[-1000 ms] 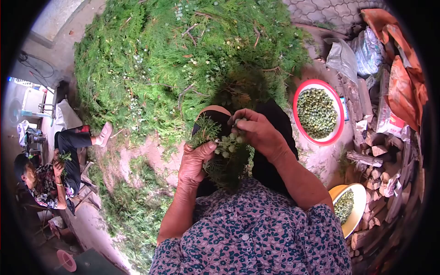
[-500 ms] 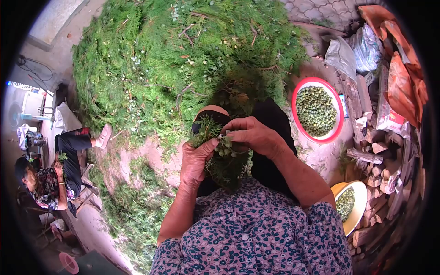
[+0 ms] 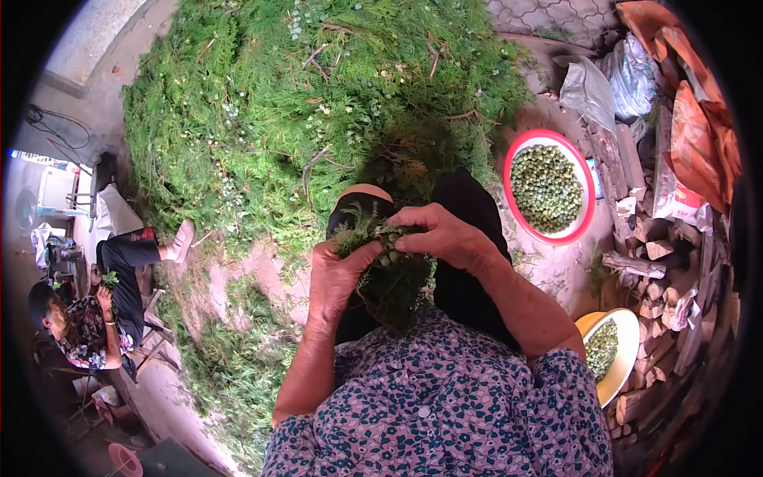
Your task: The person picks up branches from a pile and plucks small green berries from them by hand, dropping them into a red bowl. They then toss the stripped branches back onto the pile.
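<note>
Over my lap, my left hand [image 3: 334, 274] grips a green cypress-like sprig [image 3: 393, 290] that bears feathery leaves and small, pale green cones. My right hand [image 3: 449, 238] meets it from the other side, thumb and fingers pinched on the cones at the sprig's upper part. Which cone sits between the fingertips is hidden. Past my knees lies a big heap of cut green branches [image 3: 262, 103], with clusters of cones among the leaves. To my right, a red-rimmed basin [image 3: 509, 199] is filled with round green cones [image 3: 546, 189].
A yellow basin [image 3: 630, 362] with more cones stands near my right elbow. Stacked firewood [image 3: 648, 318], plastic sacks [image 3: 632, 79] and an orange sheet [image 3: 695, 151] line the right side. At left, a seated person [image 3: 87, 318] holds a small sprig. Loose greenery [image 3: 238, 358] covers the left floor.
My right fingers have shifted slightly on the sprig, covering more of the cones. The seated person's hands have come closer together around their sprig.
</note>
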The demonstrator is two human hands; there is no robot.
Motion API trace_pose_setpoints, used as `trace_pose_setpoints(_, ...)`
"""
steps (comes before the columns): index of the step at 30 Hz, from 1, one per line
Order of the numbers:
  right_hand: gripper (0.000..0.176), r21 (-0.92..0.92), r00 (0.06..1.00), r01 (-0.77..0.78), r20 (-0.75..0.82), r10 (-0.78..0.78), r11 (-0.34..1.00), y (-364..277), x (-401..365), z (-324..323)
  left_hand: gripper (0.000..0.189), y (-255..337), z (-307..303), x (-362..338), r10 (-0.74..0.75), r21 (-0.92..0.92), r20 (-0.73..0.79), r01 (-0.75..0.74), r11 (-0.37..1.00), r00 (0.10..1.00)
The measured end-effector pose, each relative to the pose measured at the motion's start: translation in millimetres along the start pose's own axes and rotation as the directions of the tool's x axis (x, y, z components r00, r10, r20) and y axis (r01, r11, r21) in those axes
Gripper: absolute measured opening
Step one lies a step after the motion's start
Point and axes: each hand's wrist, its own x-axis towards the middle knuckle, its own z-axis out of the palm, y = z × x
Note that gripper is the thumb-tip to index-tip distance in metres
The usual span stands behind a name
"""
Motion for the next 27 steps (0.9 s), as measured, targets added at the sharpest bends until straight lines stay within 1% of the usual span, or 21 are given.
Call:
trace_pose_setpoints(1, 0.02, 0.0, 1.0, 0.0, 0.0, 0.0, 1.0, 0.8, 1.2, -1.0, 0.016, 1.3, 0.8, 0.0, -0.008, 0.055, 0.02, 0.007, 0.998, 1.0)
trace_pose_setpoints(3, 0.02, -0.251, 0.986, 0.163, 0.006, -0.167, 0.954, 1.0, 3.5, -2.9, 0.016, -1.1, 0.9, 1.8, -0.008, 0.061, 0.023, 0.006, 0.998, 1.0)
trace_pose_setpoints(4, 0.02, -0.252, 0.986, 0.164, 0.005, -0.168, 0.954, 0.9, 3.5, -2.4, 0.016, -1.7, 1.1, 2.5, -0.007, 0.067, 0.025, 0.005, 0.998, 1.0)
trace_pose_setpoints(6, 0.02, -0.245, 0.98, 0.151, -0.086, -0.177, 0.958, 0.8, 3.2, -0.6, 0.016, -0.6, 2.8, 1.4, -0.026, 0.056, 0.008, 0.026, 0.998, 1.0)
trace_pose_setpoints(7, 0.02, -0.245, 0.98, 0.153, -0.085, -0.179, 0.957, -0.2, 3.5, -1.3, 0.016, -0.3, 3.4, 0.6, -0.046, 0.045, -0.009, 0.047, 0.998, 0.999)
trace_pose_setpoints(8, 0.019, -0.229, 0.97, 0.144, -0.162, -0.184, 0.963, -1.9, 3.3, -3.3, 0.016, -1.4, 3.6, 0.1, -0.044, 0.046, -0.01, 0.045, 0.998, 0.999)
trace_pose_setpoints(9, 0.018, -0.212, 0.953, 0.136, -0.239, -0.186, 0.968, -3.1, 2.9, -6.0, 0.015, -4.1, 3.7, 0.1, -0.044, -0.075, -0.023, 0.042, 0.996, 0.999)
trace_pose_setpoints(10, 0.018, -0.213, 0.953, 0.138, -0.238, -0.189, 0.967, -3.9, 2.6, -10.5, 0.015, -6.2, 3.4, 1.1, -0.044, -0.194, -0.036, 0.037, 0.98, 0.998)
trace_pose_setpoints(11, 0.017, 0.01, 0.951, 0.08, -0.3, -0.073, 0.997, -4.0, 2.3, -15.2, 0.015, -7.7, 1.8, 2.7, -0.043, -0.192, -0.039, 0.034, 0.981, 0.998)
trace_pose_setpoints(12, 0.015, 0.238, 0.94, 0.027, -0.336, 0.056, 0.971, -3.6, 1.6, -17.0, 0.016, -9.1, 0.5, 4.2, -0.042, -0.251, -0.06, 0.026, 0.968, 0.997)
trace_pose_setpoints(13, 0.015, 0.236, 0.94, 0.029, -0.338, 0.054, 0.971, -3.7, 1.7, -16.8, 0.016, -9.4, 0.5, 5.6, -0.04, -0.312, -0.08, 0.013, 0.95, 0.996)
trace_pose_setpoints(14, 0.014, 0.424, 0.932, 0.045, -0.343, 0.114, 0.905, -4.4, 2.3, -16.2, 0.016, -8.7, 1.7, 5.8, -0.036, -0.313, -0.078, 0.01, 0.95, 0.996)
trace_pose_setpoints(15, 0.012, 0.593, 0.927, 0.063, -0.332, 0.173, 0.802, -5.3, 3.8, -15.7, 0.015, -8.1, 2.7, 5.8, -0.048, -0.345, -0.104, 0.009, 0.939, 0.993)
trace_pose_setpoints(16, 0.012, 0.591, 0.929, 0.063, -0.329, 0.169, 0.804, -4.7, 4.6, -14.3, 0.014, -7.8, 2.6, 5.4, -0.063, -0.376, -0.131, 0.009, 0.927, 0.989)
trace_pose_setpoints(19, 0.015, 0.582, 0.929, 0.085, -0.34, 0.147, 0.809, -0.4, 2.8, -10.7, 0.014, -8.9, 2.5, 4.8, -0.07, -0.365, -0.139, 0.015, 0.931, 0.988)
trace_pose_setpoints(21, 0.018, 0.418, 0.942, 0.019, -0.311, 0.124, 0.908, 0.4, 3.3, -7.7, 0.014, -7.9, 4.7, 4.6, -0.054, -0.365, -0.133, 0.002, 0.931, 0.99)
trace_pose_setpoints(22, 0.02, 0.38, 0.946, 0.02, -0.305, 0.105, 0.925, -2.8, 4.5, -4.2, 0.014, -7.3, 5.7, 4.5, -0.036, -0.367, -0.134, -0.016, 0.93, 0.99)
trace_pose_setpoints(23, 0.02, 0.378, 0.946, 0.023, -0.308, 0.103, 0.926, -3.2, 5.7, -2.4, 0.014, -7.0, 6.6, 4.4, -0.034, -0.366, -0.131, -0.017, 0.93, 0.991)
trace_pose_setpoints(25, 0.02, 0.337, 0.967, -0.038, -0.226, 0.12, 0.941, -3.9, 8.4, 1.7, 0.014, -7.0, 7.5, 3.3, -0.019, -0.321, -0.139, -0.027, 0.947, 0.99)
trace_pose_setpoints(26, 0.017, 0.24, 0.964, -0.064, -0.237, 0.122, 0.969, -12.6, 7.7, 6.1, 0.014, -7.8, 7.2, 3.0, -0.018, -0.321, -0.136, -0.027, 0.947, 0.99)
trace_pose_setpoints(27, 0.017, 0.239, 0.963, -0.062, -0.242, 0.122, 0.969, -12.9, 8.8, 8.2, 0.014, -9.4, 6.7, 3.0, -0.02, -0.314, -0.131, -0.022, 0.949, 0.991)
